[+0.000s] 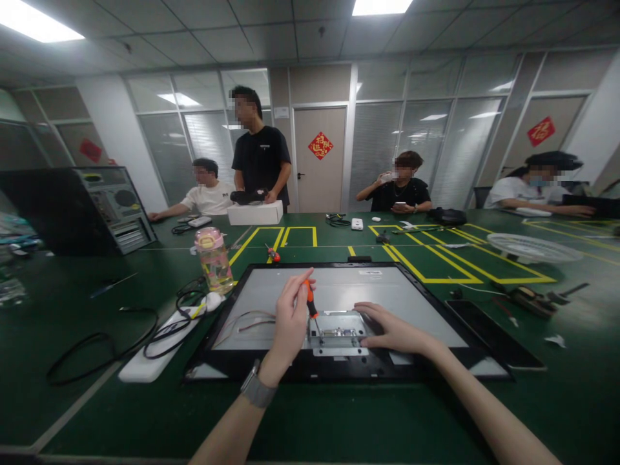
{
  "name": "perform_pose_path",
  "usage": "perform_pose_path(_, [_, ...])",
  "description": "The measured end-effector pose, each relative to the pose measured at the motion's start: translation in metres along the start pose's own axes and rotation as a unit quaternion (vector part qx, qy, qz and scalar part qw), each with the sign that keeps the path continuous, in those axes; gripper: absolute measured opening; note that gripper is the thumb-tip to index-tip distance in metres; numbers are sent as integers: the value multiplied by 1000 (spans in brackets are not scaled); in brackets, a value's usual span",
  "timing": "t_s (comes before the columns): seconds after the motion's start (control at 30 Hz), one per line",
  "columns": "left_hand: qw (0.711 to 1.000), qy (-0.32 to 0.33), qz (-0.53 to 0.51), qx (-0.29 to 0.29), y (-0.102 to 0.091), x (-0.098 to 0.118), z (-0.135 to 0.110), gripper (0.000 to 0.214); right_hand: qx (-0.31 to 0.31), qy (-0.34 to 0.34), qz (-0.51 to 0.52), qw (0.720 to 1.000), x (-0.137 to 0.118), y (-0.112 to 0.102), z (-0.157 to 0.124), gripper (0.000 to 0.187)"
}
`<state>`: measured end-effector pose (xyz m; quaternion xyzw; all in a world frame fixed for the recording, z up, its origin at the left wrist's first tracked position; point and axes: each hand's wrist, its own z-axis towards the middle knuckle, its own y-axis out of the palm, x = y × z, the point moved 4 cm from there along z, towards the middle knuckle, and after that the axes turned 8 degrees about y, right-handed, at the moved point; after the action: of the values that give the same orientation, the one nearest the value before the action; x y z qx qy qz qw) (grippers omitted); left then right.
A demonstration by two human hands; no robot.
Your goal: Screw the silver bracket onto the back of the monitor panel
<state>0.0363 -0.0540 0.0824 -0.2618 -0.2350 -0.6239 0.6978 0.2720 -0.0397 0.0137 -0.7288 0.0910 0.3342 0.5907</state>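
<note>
My left hand is closed around an orange and black screwdriver, held upright with its shaft pointing down. The tip meets the left part of a metal bracket that carries ports and a small board. My right hand rests at the bracket's right side, thumb and fingers apart against its edges. Beneath both hands lies a flat monitor panel, its grey metal back up and a black frame around it. Thin wires run across the panel left of my left hand.
Left of the panel are a white power strip, black cables and a drink bottle. A computer case stands further left. A red screwdriver lies behind; a dark flat panel lies right. Several people sit or stand across the table.
</note>
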Motion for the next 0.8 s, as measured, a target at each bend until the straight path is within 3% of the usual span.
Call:
perform_pose_path(0.17, [999,21,41,15,-2,2,1,21,3,2,-3,1000,2,1,1,79])
perform_pose_path(0.33, [999,12,6,-34,1,3,0,31,0,2,0,1000,4,1,1,79])
perform_pose_path(0.5, [998,32,51,-12,-1,4,1,22,1,2,1,1000,3,1,1,80])
perform_pose_path(0.67, [999,22,38,-21,0,4,1,30,1,0,-2,1000,4,1,1,81])
perform_pose_path(0.8, [998,18,57,-12,0,2,1,24,1,4,-5,1000,3,1,1,80])
